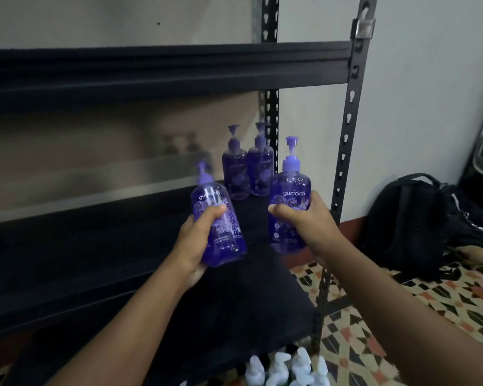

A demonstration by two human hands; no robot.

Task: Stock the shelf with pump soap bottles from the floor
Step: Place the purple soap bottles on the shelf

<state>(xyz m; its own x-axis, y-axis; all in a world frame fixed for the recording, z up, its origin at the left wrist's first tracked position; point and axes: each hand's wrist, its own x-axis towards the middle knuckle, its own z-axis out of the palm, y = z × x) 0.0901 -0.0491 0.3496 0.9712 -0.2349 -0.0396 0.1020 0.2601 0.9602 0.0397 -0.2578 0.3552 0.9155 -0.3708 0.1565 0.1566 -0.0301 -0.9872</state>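
Several white pump tops [290, 367] cluster at the bottom edge, low beside the rack's foot on the patterned floor [402, 316]. Above them, over the dark shelf [109, 263], the left hand [194, 242] has fingers and thumb curled round a purple bottle tilted leftward [221, 218], and the right hand [311, 221] clasps an upright purple bottle [289, 190] near the shelf's right edge. Farther back two more purple bottles [234, 174] stand side by side in the shelf's rear right corner, and a black backpack [410, 218] lies beyond the rack post [346, 135].
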